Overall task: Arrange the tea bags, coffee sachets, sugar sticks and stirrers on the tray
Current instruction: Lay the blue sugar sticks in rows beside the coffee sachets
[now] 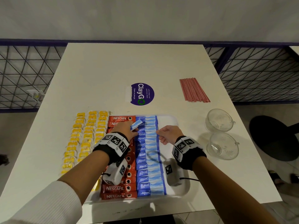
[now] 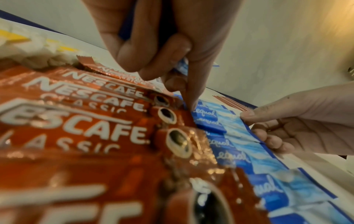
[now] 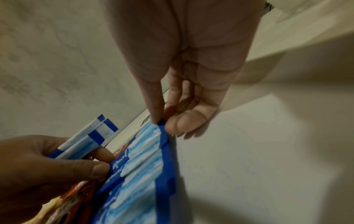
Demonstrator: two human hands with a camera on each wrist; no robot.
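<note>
Filling the tray point(image 1: 171, 118) is mostly done: coffee sachets point(image 1: 120, 189) fill one column and sugar sticks point(image 1: 148, 159) the column just right of them. The tea bags point(image 1: 84, 136) lie in rows at the tray's left edge. The left hand point(image 1: 124, 129) pinches spare sticks point(image 3: 87, 141); the right hand point(image 1: 168, 134) pinches a laid stick's end. Stirrers point(image 1: 193, 90) remain beyond the tray, untouched.

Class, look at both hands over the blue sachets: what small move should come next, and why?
Probably lay down the next sachet. The left hand holds spare Equal sachets above the blue column, while the right hand pinches the edge of one sachet in that column, seemingly straightening it. The stirrers lie off the tray.
</note>
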